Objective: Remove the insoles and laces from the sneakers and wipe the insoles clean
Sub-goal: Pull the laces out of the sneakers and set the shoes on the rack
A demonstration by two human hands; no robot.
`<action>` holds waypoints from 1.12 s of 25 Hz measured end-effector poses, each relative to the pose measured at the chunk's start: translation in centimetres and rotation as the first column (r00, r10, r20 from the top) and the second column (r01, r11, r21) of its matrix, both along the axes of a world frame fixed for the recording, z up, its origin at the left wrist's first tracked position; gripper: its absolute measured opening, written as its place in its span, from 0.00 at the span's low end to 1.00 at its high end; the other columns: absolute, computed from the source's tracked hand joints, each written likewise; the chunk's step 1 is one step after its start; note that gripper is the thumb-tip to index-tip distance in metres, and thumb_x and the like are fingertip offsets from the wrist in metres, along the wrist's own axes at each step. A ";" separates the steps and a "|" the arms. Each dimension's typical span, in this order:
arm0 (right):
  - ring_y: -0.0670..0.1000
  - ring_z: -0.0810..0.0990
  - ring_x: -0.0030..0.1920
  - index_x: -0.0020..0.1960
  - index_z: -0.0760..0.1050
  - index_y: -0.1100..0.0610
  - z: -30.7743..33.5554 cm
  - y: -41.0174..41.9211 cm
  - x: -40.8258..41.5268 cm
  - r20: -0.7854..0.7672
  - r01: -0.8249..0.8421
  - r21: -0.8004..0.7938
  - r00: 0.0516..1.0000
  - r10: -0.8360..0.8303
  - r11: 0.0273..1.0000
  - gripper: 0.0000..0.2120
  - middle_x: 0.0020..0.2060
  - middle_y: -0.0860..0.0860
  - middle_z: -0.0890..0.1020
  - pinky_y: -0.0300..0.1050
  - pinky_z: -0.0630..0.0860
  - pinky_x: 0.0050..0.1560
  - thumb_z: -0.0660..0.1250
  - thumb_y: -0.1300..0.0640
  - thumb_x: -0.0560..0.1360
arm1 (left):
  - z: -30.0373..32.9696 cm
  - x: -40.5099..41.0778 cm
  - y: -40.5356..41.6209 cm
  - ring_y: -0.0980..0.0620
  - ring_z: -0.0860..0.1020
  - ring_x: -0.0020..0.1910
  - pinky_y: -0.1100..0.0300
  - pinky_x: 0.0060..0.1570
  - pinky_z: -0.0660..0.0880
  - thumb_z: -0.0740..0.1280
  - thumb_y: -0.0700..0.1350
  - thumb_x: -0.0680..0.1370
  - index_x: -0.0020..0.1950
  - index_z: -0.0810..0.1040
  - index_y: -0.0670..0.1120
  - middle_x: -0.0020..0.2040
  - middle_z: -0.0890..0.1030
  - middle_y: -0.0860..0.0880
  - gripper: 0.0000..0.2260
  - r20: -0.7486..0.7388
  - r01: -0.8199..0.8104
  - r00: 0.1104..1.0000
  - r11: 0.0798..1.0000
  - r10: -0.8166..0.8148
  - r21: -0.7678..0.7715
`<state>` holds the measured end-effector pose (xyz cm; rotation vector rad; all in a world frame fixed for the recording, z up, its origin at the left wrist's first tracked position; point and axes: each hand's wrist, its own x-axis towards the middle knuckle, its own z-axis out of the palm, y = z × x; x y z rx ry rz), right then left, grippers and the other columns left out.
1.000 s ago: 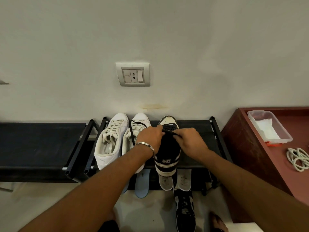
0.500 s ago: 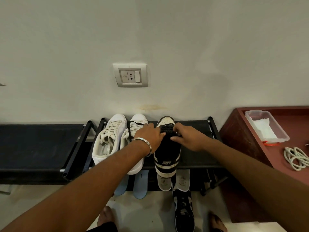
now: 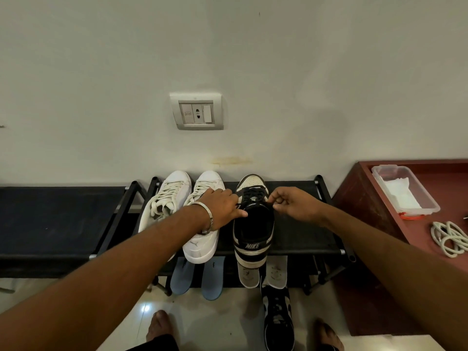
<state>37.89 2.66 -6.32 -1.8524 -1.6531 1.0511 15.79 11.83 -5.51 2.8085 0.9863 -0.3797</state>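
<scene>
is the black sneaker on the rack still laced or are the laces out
Still laced. Black laces cross the black sneaker near its toe, and the right hand pinches a strand at its collar while the left hand steadies it.

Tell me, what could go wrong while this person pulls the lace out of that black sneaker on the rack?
The black sneaker has its heel past the front edge of the rack, so a hard tug by the right hand on the black lace might tip it onto the insoles below. The left hand lies over the white sneaker, which also overhangs and could be nudged off.
</scene>
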 end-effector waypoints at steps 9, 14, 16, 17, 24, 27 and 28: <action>0.43 0.76 0.41 0.46 0.77 0.55 0.0 -0.2 -1.2 0.042 0.177 0.052 0.983 -0.180 0.983 0.05 0.39 0.46 0.80 0.35 0.70 0.41 0.68 0.54 0.78 | -0.3 -0.3 0.8 0.43 0.74 0.53 0.52 0.49 0.68 0.52 0.54 0.82 0.50 0.79 0.47 0.51 0.76 0.43 0.19 0.096 -0.072 0.994 0.989 0.060 0.127; 0.44 0.77 0.43 0.46 0.78 0.55 -0.9 -0.4 -1.2 0.061 0.270 0.089 0.959 -0.276 0.959 0.09 0.42 0.47 0.79 0.37 0.72 0.43 0.72 0.50 0.75 | -0.6 -0.6 0.2 0.43 0.72 0.58 0.49 0.56 0.69 0.54 0.55 0.82 0.58 0.76 0.49 0.58 0.75 0.44 0.15 0.089 -0.166 0.985 0.961 0.149 0.221; 0.46 0.77 0.44 0.46 0.79 0.55 -1.7 -0.8 -0.8 0.145 0.419 0.244 0.876 -0.461 0.874 0.10 0.45 0.49 0.79 0.41 0.75 0.48 0.73 0.49 0.74 | -0.5 -0.7 -1.2 0.44 0.74 0.54 0.50 0.53 0.71 0.57 0.55 0.81 0.56 0.73 0.47 0.54 0.76 0.45 0.13 0.313 -0.274 0.933 0.912 0.176 0.304; 0.48 0.78 0.42 0.45 0.79 0.56 -1.8 -1.3 -0.8 0.183 0.483 0.284 0.821 -0.541 0.828 0.10 0.44 0.51 0.80 0.44 0.76 0.47 0.71 0.48 0.75 | -0.3 -0.6 -2.1 0.44 0.75 0.50 0.50 0.49 0.72 0.57 0.55 0.81 0.53 0.73 0.46 0.51 0.77 0.45 0.13 0.405 -0.318 0.896 0.900 0.182 0.298; 0.47 0.70 0.32 0.39 0.77 0.58 -1.0 -1.5 -4.6 -0.349 0.590 -0.219 0.697 -0.627 0.777 0.13 0.31 0.51 0.74 0.38 0.67 0.28 0.68 0.51 0.78 | -0.5 1.9 -3.0 0.43 0.79 0.43 0.56 0.42 0.71 0.61 0.54 0.80 0.37 0.77 0.47 0.42 0.82 0.42 0.17 0.329 -0.580 0.540 0.626 0.775 -0.521; 0.46 0.68 0.29 0.40 0.79 0.60 0.0 -0.5 -4.9 -0.421 0.609 -0.209 0.650 -0.633 0.765 0.10 0.29 0.51 0.73 0.36 0.65 0.26 0.69 0.56 0.78 | 0.2 3.4 -2.6 0.51 0.72 0.31 0.61 0.33 0.69 0.65 0.47 0.80 0.40 0.78 0.45 0.33 0.76 0.46 0.10 0.238 -0.388 0.315 0.353 0.919 -0.851; 0.46 0.68 0.29 0.43 0.80 0.63 0.3 -0.2 -4.9 -0.404 0.592 -0.191 0.679 -0.613 0.783 0.09 0.29 0.51 0.73 0.36 0.65 0.25 0.68 0.57 0.78 | 0.3 3.8 -2.5 0.52 0.69 0.29 0.62 0.30 0.66 0.65 0.45 0.80 0.41 0.78 0.44 0.31 0.73 0.47 0.09 0.216 -0.350 0.282 0.310 0.935 -0.884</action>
